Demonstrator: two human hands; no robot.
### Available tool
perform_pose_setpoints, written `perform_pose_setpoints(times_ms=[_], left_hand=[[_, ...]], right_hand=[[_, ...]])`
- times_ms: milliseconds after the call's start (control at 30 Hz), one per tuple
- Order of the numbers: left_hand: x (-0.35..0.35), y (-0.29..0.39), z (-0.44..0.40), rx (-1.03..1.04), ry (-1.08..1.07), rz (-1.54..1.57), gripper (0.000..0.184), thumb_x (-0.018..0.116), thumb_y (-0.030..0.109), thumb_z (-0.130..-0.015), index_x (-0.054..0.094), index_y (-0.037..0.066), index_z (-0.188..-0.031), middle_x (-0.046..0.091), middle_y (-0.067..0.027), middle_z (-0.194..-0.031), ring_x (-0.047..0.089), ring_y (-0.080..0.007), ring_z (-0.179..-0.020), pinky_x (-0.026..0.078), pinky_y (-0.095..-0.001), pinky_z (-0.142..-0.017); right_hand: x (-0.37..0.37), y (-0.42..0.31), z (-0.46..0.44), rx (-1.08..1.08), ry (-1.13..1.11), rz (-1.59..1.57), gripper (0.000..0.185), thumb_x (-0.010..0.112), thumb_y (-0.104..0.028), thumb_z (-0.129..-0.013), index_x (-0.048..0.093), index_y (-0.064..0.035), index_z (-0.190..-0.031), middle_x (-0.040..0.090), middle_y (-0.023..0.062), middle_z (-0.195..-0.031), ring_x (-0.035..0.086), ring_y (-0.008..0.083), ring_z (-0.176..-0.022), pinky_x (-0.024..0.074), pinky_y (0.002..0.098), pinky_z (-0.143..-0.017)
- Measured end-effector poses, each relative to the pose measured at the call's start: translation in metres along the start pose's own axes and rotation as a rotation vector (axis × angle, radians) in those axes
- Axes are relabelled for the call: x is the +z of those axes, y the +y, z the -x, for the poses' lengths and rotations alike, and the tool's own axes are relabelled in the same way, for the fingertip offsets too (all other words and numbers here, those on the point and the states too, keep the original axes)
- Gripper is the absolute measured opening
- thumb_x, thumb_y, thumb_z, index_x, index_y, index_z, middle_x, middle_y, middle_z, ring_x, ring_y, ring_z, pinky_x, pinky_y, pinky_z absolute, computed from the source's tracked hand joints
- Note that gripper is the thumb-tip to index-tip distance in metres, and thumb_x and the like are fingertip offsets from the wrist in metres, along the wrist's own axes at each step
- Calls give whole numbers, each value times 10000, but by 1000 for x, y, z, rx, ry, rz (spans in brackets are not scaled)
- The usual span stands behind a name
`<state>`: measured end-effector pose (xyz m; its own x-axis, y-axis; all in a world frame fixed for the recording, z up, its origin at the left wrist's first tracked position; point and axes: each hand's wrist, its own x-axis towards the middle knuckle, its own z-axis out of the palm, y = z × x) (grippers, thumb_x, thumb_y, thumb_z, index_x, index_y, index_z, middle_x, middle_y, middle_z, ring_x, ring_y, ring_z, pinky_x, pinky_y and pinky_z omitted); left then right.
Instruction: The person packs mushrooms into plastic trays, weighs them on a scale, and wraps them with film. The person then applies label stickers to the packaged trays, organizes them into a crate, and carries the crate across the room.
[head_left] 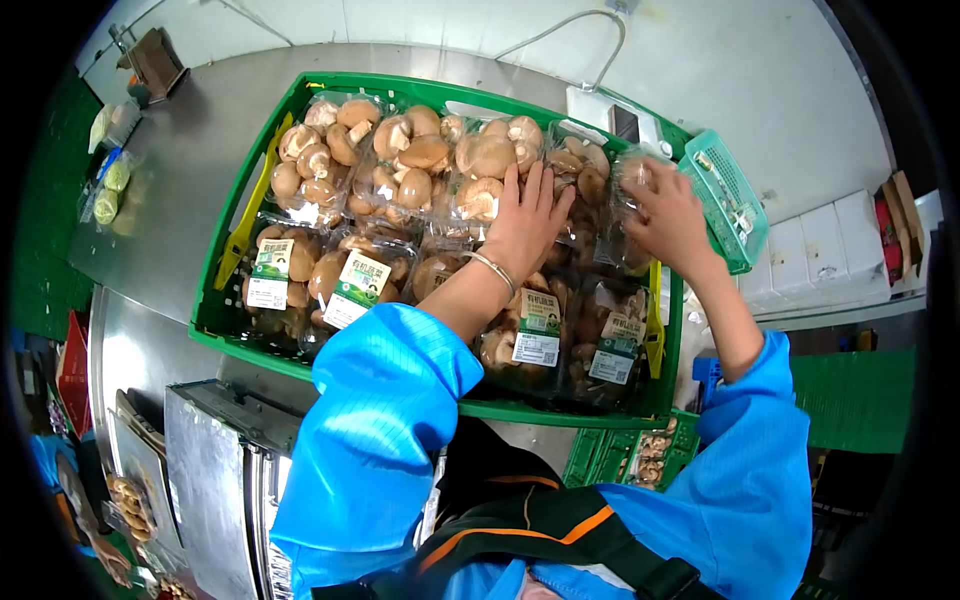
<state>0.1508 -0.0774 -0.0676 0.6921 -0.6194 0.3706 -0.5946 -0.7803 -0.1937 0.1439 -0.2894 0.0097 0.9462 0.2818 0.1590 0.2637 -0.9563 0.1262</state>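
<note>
A green crate holds two rows of clear plastic packs of shiitake mushrooms. My left hand lies with fingers stretched out over the back-row packs, right of a mushroom pack. At the right end of that row, my right hand has its fingers bent around a pack of mushrooms; its thumb side is partly hidden. Front-row packs carry white and green labels, such as the labelled pack below my left wrist. My left forearm covers part of the front row.
A teal basket with small items stands right of the crate. Bagged vegetables lie on the steel table at far left. Below are a metal cabinet and green crates. Another person's hand shows at lower left.
</note>
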Motion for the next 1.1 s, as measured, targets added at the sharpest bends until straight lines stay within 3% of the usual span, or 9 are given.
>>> perform_pose_setpoints(times_ms=[67,200,300,467,600,700,800,933,1100], left_hand=[[1,3,3,-14,-1,42,609,532,267,-799,321,71,-1336,388,-183,-1316,296,-339,-1261,193,-531,-1028],[-5,5,3,4,12,2,614,529,274,-801,314,63,-1337,387,-182,-1318,302,-335,-1258,201,-529,-1024],[-8,2,3,11,-10,-2,615,524,283,-812,304,54,-1338,389,-181,-1316,306,-325,-1257,207,-521,-1022],[-5,-4,2,22,36,76,617,516,306,-828,293,39,-1337,395,-184,-1308,327,-314,-1245,218,-506,-1020],[-6,-3,-2,9,74,33,600,523,266,-814,313,41,-1329,404,-182,-1299,338,-317,-1234,220,-511,-1015],[-3,2,-1,-26,64,8,594,522,248,-803,326,54,-1329,400,-179,-1304,326,-319,-1244,213,-519,-1017],[-5,10,8,-23,-64,-57,553,453,272,-847,313,99,-1354,356,-167,-1351,276,-318,-1280,166,-543,-1025],[-8,8,16,-14,-147,-115,543,426,291,-866,304,119,-1367,310,-154,-1389,231,-316,-1308,136,-552,-1035],[0,7,10,-21,-61,34,562,458,270,-842,309,134,-1367,300,-151,-1397,201,-317,-1320,110,-512,-1055]], right_hand=[[18,-2,-2,-10,11,-27,707,669,-333,-662,406,-179,-1299,276,155,-1374,248,375,-1250,306,511,-958],[22,-20,48,39,196,-189,985,724,-300,-632,135,-70,-1388,167,165,-1417,241,371,-1248,210,469,-1009],[28,-22,49,107,172,-11,976,752,-210,-592,185,-78,-1375,204,157,-1403,269,361,-1227,245,469,-978],[9,-6,51,122,412,-366,837,689,-29,-579,328,-114,-1329,407,119,-1251,385,303,-1137,265,445,-944],[-55,-34,57,48,444,86,806,600,62,-574,358,-140,-1316,393,112,-1243,370,293,-1150,250,488,-912],[-6,-27,49,124,171,109,772,608,10,-592,365,-125,-1312,357,110,-1272,332,300,-1182,222,524,-925],[43,-55,51,-42,-11,180,687,610,-164,-668,363,-87,-1305,290,127,-1342,253,326,-1247,166,549,-964],[24,-36,39,18,329,-295,630,604,-304,-722,406,-97,-1283,301,143,-1364,247,322,-1269,130,540,-997],[84,-12,-3,97,562,-81,371,537,-248,-820,533,-95,-1158,476,159,-1223,398,331,-1170,295,459,-970]])
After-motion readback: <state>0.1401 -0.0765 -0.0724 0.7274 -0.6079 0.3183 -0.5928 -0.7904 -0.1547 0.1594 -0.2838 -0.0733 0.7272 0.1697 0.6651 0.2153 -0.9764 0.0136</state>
